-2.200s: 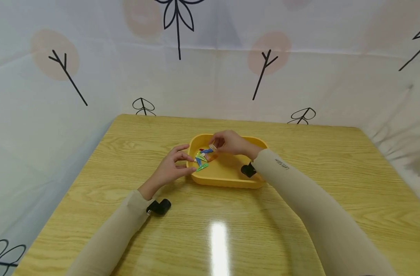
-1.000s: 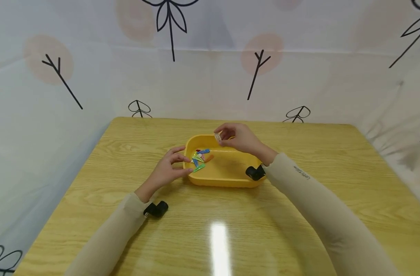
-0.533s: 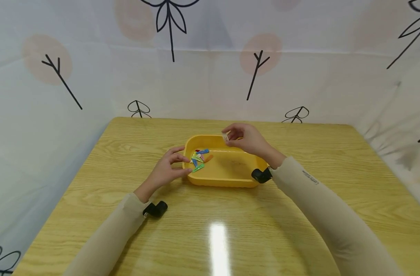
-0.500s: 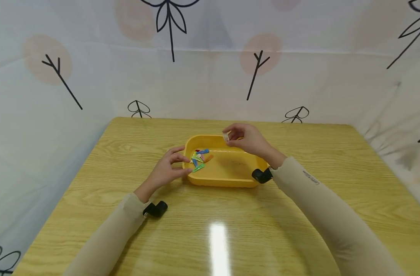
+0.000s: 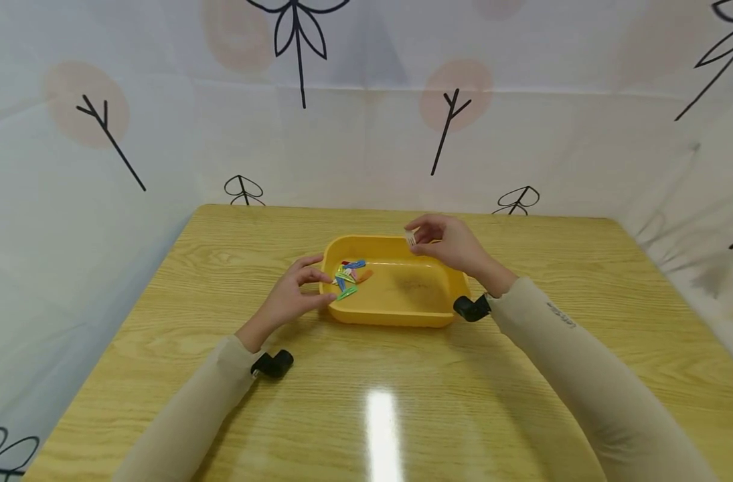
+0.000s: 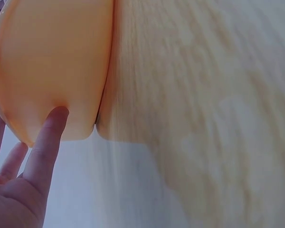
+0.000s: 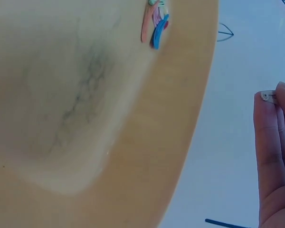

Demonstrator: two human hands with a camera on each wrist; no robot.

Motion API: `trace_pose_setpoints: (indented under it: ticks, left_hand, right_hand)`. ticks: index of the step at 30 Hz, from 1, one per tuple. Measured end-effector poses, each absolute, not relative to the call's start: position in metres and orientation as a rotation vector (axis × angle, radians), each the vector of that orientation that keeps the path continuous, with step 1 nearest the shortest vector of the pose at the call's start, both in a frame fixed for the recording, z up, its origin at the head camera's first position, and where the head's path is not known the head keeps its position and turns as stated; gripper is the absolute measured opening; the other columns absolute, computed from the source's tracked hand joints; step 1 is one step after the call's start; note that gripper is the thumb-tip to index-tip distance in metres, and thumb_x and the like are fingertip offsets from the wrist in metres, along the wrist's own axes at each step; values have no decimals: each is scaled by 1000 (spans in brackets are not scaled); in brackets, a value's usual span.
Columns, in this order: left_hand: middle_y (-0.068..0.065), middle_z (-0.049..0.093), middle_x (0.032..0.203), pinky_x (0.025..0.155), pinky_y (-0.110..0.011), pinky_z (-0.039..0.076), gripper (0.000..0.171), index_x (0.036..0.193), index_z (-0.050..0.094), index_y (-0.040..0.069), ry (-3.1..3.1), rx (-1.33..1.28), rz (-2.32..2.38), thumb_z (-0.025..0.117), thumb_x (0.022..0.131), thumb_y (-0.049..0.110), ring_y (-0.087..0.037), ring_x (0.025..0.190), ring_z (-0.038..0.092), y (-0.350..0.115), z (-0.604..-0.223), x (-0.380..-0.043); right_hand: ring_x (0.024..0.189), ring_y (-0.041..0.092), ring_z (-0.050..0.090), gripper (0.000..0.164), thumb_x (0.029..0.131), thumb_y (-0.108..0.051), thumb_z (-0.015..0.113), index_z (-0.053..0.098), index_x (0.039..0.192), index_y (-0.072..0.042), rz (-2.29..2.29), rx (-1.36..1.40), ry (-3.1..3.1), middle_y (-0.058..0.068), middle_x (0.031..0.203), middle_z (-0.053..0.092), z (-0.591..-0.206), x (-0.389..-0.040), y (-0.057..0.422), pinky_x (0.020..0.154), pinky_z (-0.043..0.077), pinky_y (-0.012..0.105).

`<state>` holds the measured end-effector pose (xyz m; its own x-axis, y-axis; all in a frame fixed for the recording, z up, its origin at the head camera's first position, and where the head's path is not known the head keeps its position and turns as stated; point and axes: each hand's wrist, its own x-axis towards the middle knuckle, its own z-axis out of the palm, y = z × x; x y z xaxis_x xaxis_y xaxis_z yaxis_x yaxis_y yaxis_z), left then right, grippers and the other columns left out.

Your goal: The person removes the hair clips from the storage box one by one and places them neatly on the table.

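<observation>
A yellow plastic tray (image 5: 390,318) stands on the wooden table in the head view. Small colourful hair clips (image 5: 345,276), among them blue, green and orange ones, lie in its left end. My left hand (image 5: 286,294) is spread at that end, its fingers fairly straight and touching the rim; the left wrist view has the thumb (image 6: 46,147) against the outer wall. Above the tray's back right rim, my right hand (image 5: 447,242) pinches a small white hair clip (image 5: 410,237) between thumb and fingertips. The right wrist view also has this clip (image 7: 269,96), partly covered by the thumb.
The wooden table (image 5: 318,408) extends around the tray on all sides. Behind it hangs a pale cloth (image 5: 366,147) printed with black plant drawings. Black wrist cameras (image 5: 272,364) are strapped under both sleeves.
My right hand has lifted the white hair clip from the pile and moved it rightward above the tray. The left hand has stayed at the tray's left end.
</observation>
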<state>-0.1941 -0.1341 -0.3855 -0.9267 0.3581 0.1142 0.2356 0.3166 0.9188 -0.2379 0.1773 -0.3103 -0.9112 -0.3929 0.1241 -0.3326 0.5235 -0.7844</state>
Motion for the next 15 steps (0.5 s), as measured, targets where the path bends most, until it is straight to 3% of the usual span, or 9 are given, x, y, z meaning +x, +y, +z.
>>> trace_pose_setpoints:
  ticks: [15]
  left_hand:
    - [-3,31,145,89,-36,49,33,102,65,-3,2464,547,1690,76,79,18,-31,117,45,-134,-387,-194]
  right_hand:
    - [86,22,59,36,85,-10,69,60,118,-3,-1423,-527,2678,13,96,59,-315,-232,197,74,52,25]
